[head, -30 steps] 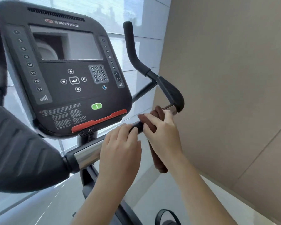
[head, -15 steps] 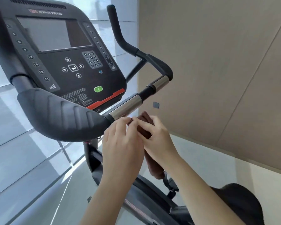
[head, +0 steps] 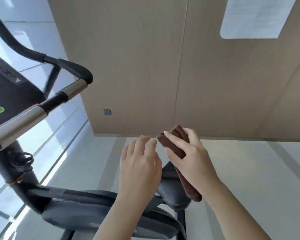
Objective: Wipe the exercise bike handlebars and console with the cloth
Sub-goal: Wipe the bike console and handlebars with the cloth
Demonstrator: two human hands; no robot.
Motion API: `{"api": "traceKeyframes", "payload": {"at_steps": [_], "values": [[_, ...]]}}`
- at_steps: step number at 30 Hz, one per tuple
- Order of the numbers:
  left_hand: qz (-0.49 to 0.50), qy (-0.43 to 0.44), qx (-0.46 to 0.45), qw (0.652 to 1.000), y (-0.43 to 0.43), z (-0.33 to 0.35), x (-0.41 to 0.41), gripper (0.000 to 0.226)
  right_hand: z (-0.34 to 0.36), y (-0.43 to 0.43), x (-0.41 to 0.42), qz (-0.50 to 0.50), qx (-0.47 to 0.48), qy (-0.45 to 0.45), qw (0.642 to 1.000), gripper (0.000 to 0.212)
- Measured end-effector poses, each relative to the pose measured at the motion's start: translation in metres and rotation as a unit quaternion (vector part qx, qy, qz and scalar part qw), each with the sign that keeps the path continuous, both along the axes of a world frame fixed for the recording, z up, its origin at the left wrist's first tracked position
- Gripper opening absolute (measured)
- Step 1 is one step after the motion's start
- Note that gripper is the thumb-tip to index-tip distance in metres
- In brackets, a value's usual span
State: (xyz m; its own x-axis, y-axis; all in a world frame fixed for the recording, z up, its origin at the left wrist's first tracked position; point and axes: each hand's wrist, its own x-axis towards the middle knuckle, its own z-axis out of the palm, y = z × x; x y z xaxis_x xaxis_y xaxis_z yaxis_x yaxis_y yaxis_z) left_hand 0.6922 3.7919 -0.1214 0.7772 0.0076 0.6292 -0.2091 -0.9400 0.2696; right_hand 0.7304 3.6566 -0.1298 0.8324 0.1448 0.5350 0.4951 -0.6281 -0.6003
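Brown, soft and light, the cloth (head: 176, 144) sits folded in the right hand (head: 189, 156) — clamped mid-fold, well right of the handlebars (head: 73, 90) — left hand (head: 140, 161) loose, empty beside it.

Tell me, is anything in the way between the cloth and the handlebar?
No. The right hand holds the cloth out in open air, right of the handlebar. Only the wall lies behind. The left hand is beside it, not blocking.
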Motion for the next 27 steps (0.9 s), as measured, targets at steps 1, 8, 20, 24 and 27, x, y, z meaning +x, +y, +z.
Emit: {"api": "traceKeyframes", "payload": {"at_steps": [1, 8, 20, 24, 27], "values": [[-0.016, 0.001, -0.003, 1.0, -0.023, -0.003, 0.002, 0.031, 0.0, -0.024, -0.004, -0.014, -0.004, 0.001, 1.0, 0.037], [-0.097, 0.014, -0.041, 0.994, -0.204, -0.026, 0.004, 0.027, -0.006, -0.217, -0.033, -0.095, -0.059, 0.014, 0.994, 0.038], [-0.127, 0.025, -0.023, 0.991, -0.346, -0.042, 0.031, 0.028, -0.015, -0.365, -0.021, -0.132, -0.11, 0.021, 0.985, 0.036], [-0.126, 0.029, -0.024, 0.991, -0.363, -0.046, 0.06, 0.03, -0.019, -0.382, 0.009, -0.119, -0.111, 0.015, 0.987, 0.038], [-0.114, 0.029, -0.029, 0.993, -0.373, -0.051, 0.097, 0.029, -0.023, -0.395, 0.047, -0.115, -0.109, 0.012, 0.987, 0.038]]}}
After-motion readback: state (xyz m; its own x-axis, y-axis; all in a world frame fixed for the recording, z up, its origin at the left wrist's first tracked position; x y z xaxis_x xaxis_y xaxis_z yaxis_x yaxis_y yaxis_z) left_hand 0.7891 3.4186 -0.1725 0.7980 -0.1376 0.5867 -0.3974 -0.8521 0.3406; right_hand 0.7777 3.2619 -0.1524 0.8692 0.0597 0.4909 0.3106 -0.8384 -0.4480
